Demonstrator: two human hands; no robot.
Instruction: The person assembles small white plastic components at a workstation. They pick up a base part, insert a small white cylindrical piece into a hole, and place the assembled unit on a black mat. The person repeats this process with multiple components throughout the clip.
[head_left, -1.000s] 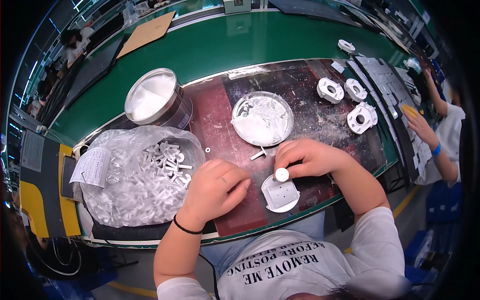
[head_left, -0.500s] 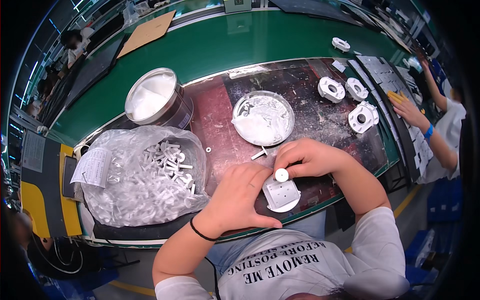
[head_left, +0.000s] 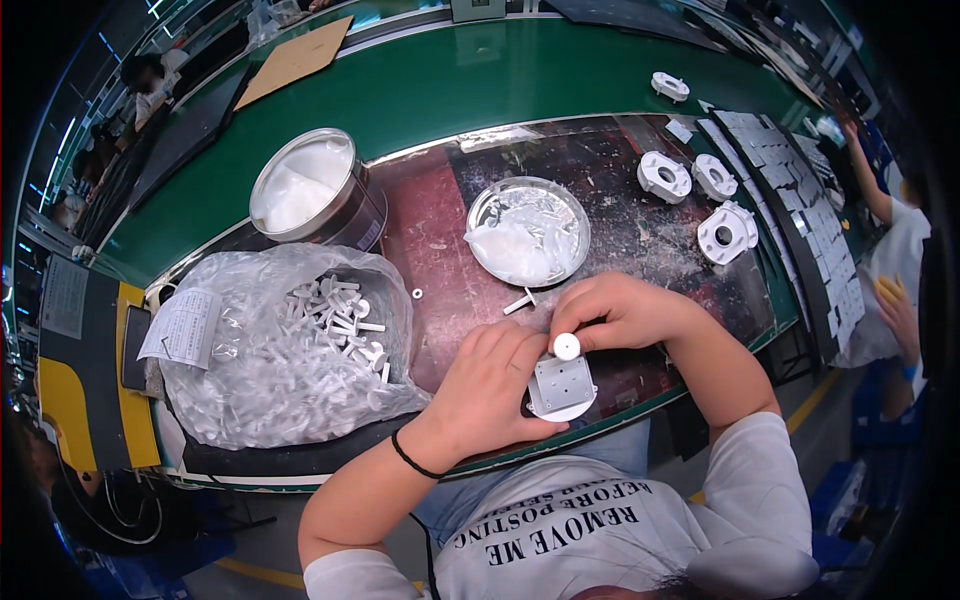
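A round-headed white plastic peg [head_left: 566, 346] is pinched between the thumb and fingers of my right hand [head_left: 615, 312], its head facing up. Just below it is a white housing with a square, silvery holed plate [head_left: 563, 388], close to the bench's near edge. My left hand [head_left: 488, 385] grips the housing along its left side, thumb at the lower edge and fingers partly out of sight behind it. The peg's head overlaps the plate's far edge; whether they touch I cannot tell. Another peg [head_left: 520, 302] lies beyond my hands, beside a round metal dish [head_left: 584, 262] holding white, film-like material.
A clear bag of white pegs [head_left: 300, 380] fills the left side. Behind it stands a large tin [head_left: 345, 215] with white contents. Several white ring-shaped housings [head_left: 727, 235] sit at the right, near a dark board with pale pieces [head_left: 800, 200]. A small white ring [head_left: 418, 294] lies mid-bench.
My left thumb has come up against the housing's lower edge, and the housing has shifted slightly. At the right, a co-worker's hand has drawn back from the board.
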